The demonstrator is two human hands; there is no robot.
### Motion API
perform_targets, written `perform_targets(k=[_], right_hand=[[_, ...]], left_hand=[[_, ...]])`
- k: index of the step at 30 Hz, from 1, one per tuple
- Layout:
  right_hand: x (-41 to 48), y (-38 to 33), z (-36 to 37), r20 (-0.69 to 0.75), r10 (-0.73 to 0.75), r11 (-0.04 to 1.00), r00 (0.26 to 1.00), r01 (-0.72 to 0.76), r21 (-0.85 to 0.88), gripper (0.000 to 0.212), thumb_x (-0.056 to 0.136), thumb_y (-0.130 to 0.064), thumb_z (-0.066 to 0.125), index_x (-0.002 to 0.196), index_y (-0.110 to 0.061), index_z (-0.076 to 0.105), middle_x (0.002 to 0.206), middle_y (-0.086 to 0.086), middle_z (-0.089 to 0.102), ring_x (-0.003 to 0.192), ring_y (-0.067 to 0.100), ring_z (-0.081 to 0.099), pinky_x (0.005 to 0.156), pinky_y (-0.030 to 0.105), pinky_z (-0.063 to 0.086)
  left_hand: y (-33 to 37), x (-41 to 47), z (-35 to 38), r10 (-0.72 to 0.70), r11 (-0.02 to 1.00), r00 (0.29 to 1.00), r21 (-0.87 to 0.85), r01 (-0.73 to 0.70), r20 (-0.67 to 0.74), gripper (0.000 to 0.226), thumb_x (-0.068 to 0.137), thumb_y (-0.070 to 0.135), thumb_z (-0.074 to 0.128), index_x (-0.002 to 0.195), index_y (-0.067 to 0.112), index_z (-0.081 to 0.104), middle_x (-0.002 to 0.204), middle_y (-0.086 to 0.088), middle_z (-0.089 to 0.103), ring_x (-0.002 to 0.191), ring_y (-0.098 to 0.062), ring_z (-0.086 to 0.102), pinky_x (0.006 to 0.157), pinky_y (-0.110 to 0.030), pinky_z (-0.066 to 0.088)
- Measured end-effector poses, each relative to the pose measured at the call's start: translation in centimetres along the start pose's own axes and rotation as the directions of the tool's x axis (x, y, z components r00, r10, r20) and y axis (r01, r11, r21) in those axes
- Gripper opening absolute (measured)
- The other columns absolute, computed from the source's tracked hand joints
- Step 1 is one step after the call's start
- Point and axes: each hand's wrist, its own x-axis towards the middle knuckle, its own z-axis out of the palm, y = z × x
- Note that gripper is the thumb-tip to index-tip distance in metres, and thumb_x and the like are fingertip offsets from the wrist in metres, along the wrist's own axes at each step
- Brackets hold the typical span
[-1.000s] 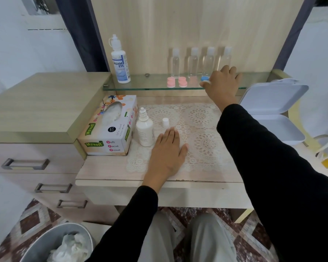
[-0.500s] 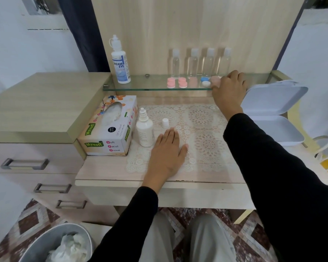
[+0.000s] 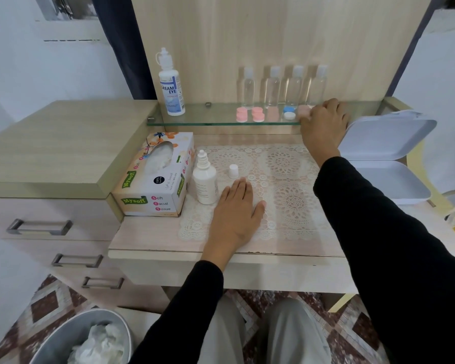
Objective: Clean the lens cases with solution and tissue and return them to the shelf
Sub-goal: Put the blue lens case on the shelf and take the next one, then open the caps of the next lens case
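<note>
Labels first: the tall bottle (image 3: 171, 85) on the glass shelf (image 3: 208, 119) reads DREAM EYE, and the tissue box (image 3: 155, 179) down on the desk (image 3: 147, 232) says Mysoft — Soft Facial Tissue. It's a pale wood desk with a lace mat (image 3: 286, 179) across it. Patterned floor tiles show below, and a metal bin (image 3: 58, 337) of crumpled tissue sits at lower left.

On the shelf, in front of four clear bottles (image 3: 272, 88), sit two pink lens cases (image 3: 241, 114) and the blue-and-white lens case (image 3: 289, 112). Each has its long axis running front to back, with the blue cup to the rear and the white cup toward the person.

The right hand (image 3: 323, 122) is on the shelf just right of that case, fingers curled beside a pale pink piece (image 3: 304, 110) — whether its grip pinches anything, I cannot tell. The left hand (image 3: 235, 208) lies flat on the mat, grip spread, near the small white bottle (image 3: 205, 179) and its loose cap (image 3: 233, 171).
</note>
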Motion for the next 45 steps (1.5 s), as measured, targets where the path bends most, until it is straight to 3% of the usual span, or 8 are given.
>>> perform_targets(k=[12, 20, 23, 27, 30, 34, 39, 45], right_hand=[[-0.6, 0.0, -0.3, -0.079, 0.024, 0.984, 0.997, -0.01, 0.178, 0.032, 0.093, -0.03, 0.053, 0.105, -0.002, 0.062, 0.118, 0.014, 0.048, 0.108, 0.03, 0.046, 0.086, 0.036, 0.035], [-4.1, 0.3, -1.1, -0.117, -0.032, 0.918, 0.993, 0.075, 0.388, 0.037, 0.091, -0.043, 0.053, 0.103, -0.01, 0.065, 0.118, 0.01, 0.053, 0.111, 0.026, 0.045, 0.085, 0.025, 0.023], [-6.4, 0.6, -2.0, -0.084, -0.077, 0.88, 0.994, 0.107, 0.463, 0.037, 0.09, -0.048, 0.054, 0.103, -0.015, 0.066, 0.12, 0.004, 0.051, 0.11, 0.023, 0.042, 0.086, 0.024, 0.024], [-9.6, 1.2, -2.8, 0.018, -0.178, 0.811, 0.984, 0.137, 0.569, 0.03, 0.09, -0.042, 0.061, 0.106, -0.018, 0.068, 0.11, 0.0, 0.051, 0.108, 0.017, 0.043, 0.085, 0.01, 0.022], [-11.5, 1.9, -2.3, 0.112, -0.295, 0.783, 0.949, 0.173, 0.597, 0.028, 0.09, -0.037, 0.062, 0.109, -0.017, 0.068, 0.106, -0.004, 0.049, 0.107, 0.019, 0.042, 0.085, 0.016, 0.024], [-13.2, 2.8, -1.6, 0.25, -0.441, 0.763, 0.862, 0.213, 0.61, 0.042, 0.087, -0.047, 0.048, 0.111, -0.019, 0.066, 0.107, -0.005, 0.052, 0.104, 0.017, 0.042, 0.092, 0.035, 0.033], [-14.3, 3.1, -1.3, 0.312, -0.521, 0.765, 0.795, 0.271, 0.584, 0.039, 0.086, -0.047, 0.044, 0.108, -0.023, 0.064, 0.104, -0.009, 0.05, 0.099, 0.012, 0.038, 0.086, 0.032, 0.027], [-14.4, 2.9, -1.3, 0.34, -0.525, 0.778, 0.781, 0.277, 0.564, 0.037, 0.081, -0.037, 0.049, 0.11, -0.022, 0.065, 0.11, -0.007, 0.052, 0.101, 0.012, 0.036, 0.088, 0.035, 0.03]], left_hand=[[0.0, 0.0, -0.1, 0.001, 1.0, 1.0, -0.016, -0.002, -0.006, 0.062, 0.102, 0.043, 0.023, 0.151, 0.007, 0.012, 0.159, -0.006, 0.005, 0.146, -0.014, 0.0, 0.119, -0.03, -0.002], [0.0, 0.0, -0.1, -0.004, 1.0, 1.0, -0.021, 0.004, -0.008, 0.062, 0.101, 0.044, 0.023, 0.151, 0.007, 0.012, 0.159, -0.005, 0.006, 0.146, -0.013, 0.0, 0.119, -0.029, -0.003], [0.0, 0.1, 0.0, -0.005, 0.999, 1.0, -0.038, 0.005, -0.015, 0.063, 0.101, 0.044, 0.024, 0.15, 0.007, 0.013, 0.159, -0.005, 0.006, 0.146, -0.013, 0.001, 0.118, -0.029, -0.003], [-0.1, 0.1, 0.1, -0.004, 0.997, 1.0, -0.075, 0.002, -0.026, 0.063, 0.101, 0.044, 0.027, 0.15, 0.008, 0.014, 0.159, -0.004, 0.008, 0.146, -0.013, 0.001, 0.118, -0.028, -0.002], [-0.3, 0.1, 0.3, -0.003, 0.993, 0.999, -0.118, -0.003, -0.049, 0.063, 0.1, 0.044, 0.03, 0.15, 0.009, 0.017, 0.159, -0.004, 0.011, 0.146, -0.013, 0.004, 0.117, -0.026, -0.002], [-0.4, 0.2, 0.4, -0.008, 0.984, 0.997, -0.179, -0.007, -0.079, 0.064, 0.099, 0.044, 0.035, 0.15, 0.01, 0.016, 0.157, -0.004, 0.018, 0.145, -0.013, 0.009, 0.116, -0.025, 0.001], [-0.4, 0.2, 0.5, -0.015, 0.974, 0.994, -0.226, -0.01, -0.107, 0.063, 0.099, 0.042, 0.037, 0.151, 0.014, 0.016, 0.156, -0.004, 0.023, 0.145, -0.015, 0.014, 0.116, -0.026, 0.004], [-0.8, 0.3, 0.7, 0.02, 0.971, 0.989, -0.234, -0.054, -0.145, 0.044, 0.101, 0.028, 0.035, 0.144, 0.019, 0.035, 0.153, -0.004, 0.03, 0.143, -0.015, 0.018, 0.115, -0.025, 0.006]])
